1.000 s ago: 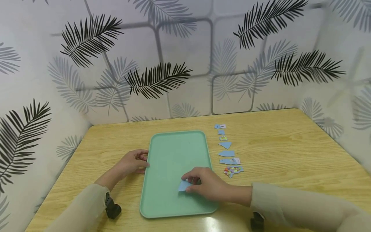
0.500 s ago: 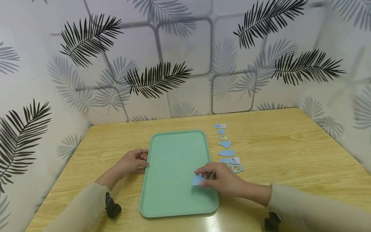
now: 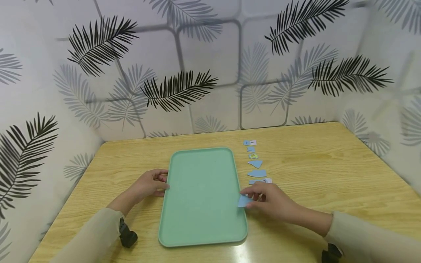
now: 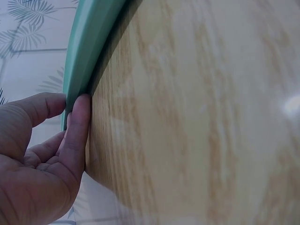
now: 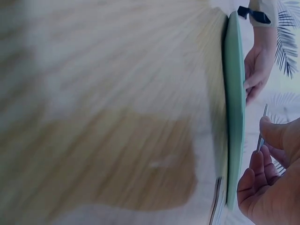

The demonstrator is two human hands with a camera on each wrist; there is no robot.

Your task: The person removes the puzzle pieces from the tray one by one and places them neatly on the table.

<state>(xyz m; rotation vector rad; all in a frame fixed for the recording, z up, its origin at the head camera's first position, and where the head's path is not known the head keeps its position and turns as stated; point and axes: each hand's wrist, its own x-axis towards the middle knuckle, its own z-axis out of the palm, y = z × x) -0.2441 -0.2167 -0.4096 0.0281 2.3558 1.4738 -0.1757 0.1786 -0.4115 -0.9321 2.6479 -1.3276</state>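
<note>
My right hand [image 3: 271, 201] pinches a light blue puzzle piece [image 3: 244, 201] between thumb and fingers, just over the right rim of a mint green tray [image 3: 201, 193]. From the right wrist, the piece [image 5: 262, 129] appears edge-on as a thin flat sheet, raised above the tray. At the opposite side, my left hand [image 3: 152, 183] grips the tray's left rim. Its thumb and a finger lie on either side of that rim [image 4: 84, 51] in the left wrist view.
Right of the tray, several small pieces lie in a column, among them a blue pointed piece [image 3: 258, 173], a triangular one [image 3: 255, 163] and a yellow-green one [image 3: 253, 156]. My right hand covers the column's near end. The wooden table [image 3: 329, 164] meets a leaf-patterned backdrop [image 3: 210, 73].
My right hand has carried the blue puzzle piece rightward and slightly away from me, from over the tray to its right rim. The left hand and tray have stayed put.
</note>
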